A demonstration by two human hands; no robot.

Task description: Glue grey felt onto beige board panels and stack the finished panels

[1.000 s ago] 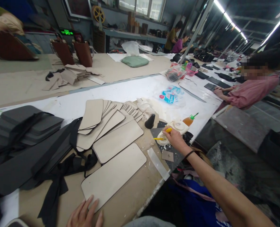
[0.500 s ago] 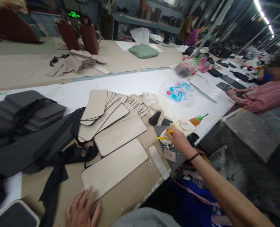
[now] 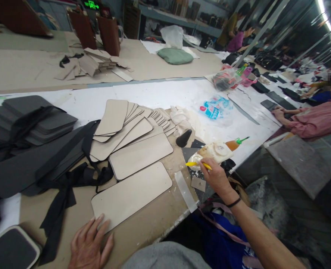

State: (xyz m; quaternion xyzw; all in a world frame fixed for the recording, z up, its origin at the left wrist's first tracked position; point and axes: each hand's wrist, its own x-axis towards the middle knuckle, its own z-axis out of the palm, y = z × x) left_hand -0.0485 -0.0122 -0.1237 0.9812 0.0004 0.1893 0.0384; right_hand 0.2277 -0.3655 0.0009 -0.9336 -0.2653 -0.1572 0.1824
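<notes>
My left hand [image 3: 90, 241] lies with fingers spread at the near left corner of a beige panel [image 3: 133, 194] with rounded corners, its fingertips touching the edge. My right hand [image 3: 215, 175] is closed around a slim yellow tool [image 3: 192, 164], whose exact kind I cannot make out. It is over the near end of a glue-crusted white container [image 3: 217, 150], beside white paste. Just beyond the first panel lies a second beige panel [image 3: 143, 155]. Behind it fans a stack of similar panels [image 3: 112, 116].
Dark grey panels [image 3: 39, 119] bound with black strips fill the left side. A black cone-shaped object [image 3: 183, 138] and an orange bottle [image 3: 232, 144] with a green nozzle stand near the container. A translucent strip [image 3: 185, 192] lies by the table edge. A co-worker's pink sleeve [image 3: 311, 121] is at right.
The yellow tool has turned in my right hand, its rear end now lower and pointing right. My left hand stays at the panel's corner. The whole view has shifted slightly.
</notes>
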